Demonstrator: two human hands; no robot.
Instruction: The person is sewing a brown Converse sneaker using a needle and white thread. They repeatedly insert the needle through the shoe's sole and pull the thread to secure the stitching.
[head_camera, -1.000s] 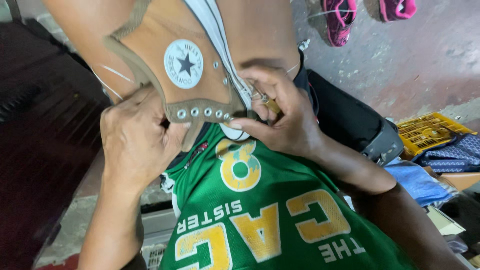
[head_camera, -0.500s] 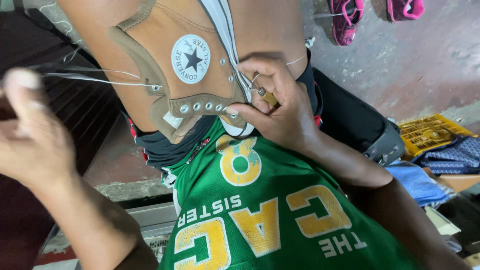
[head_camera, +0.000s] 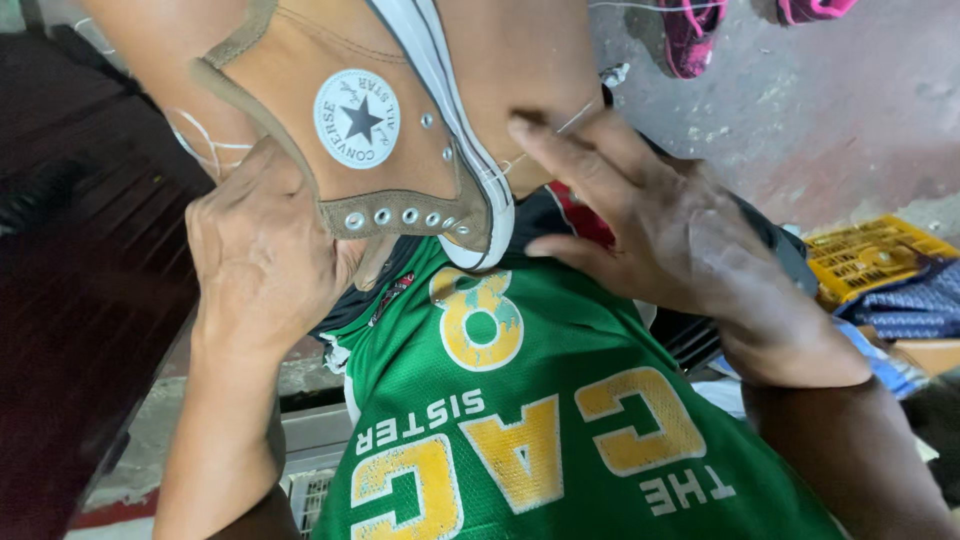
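overhead, one tan high-top shoe (head_camera: 400, 150) — left hand (head_camera: 265, 260) gripping its collar, right hand (head_camera: 670, 230) spread open on it, two pink shoes (head_camera: 690, 35) beyond

Left hand (head_camera: 262, 262) back against sneaker (head_camera: 380, 150).

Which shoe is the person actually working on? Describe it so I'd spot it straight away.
Start at the green jersey with yellow lettering that fills the lower middle. Just above it, the left hand and the right hand touch a tan high-top sneaker. Unlike the pink shoes on the concrete floor beyond, it has a round white star patch, metal eyelets and a white sole edge.
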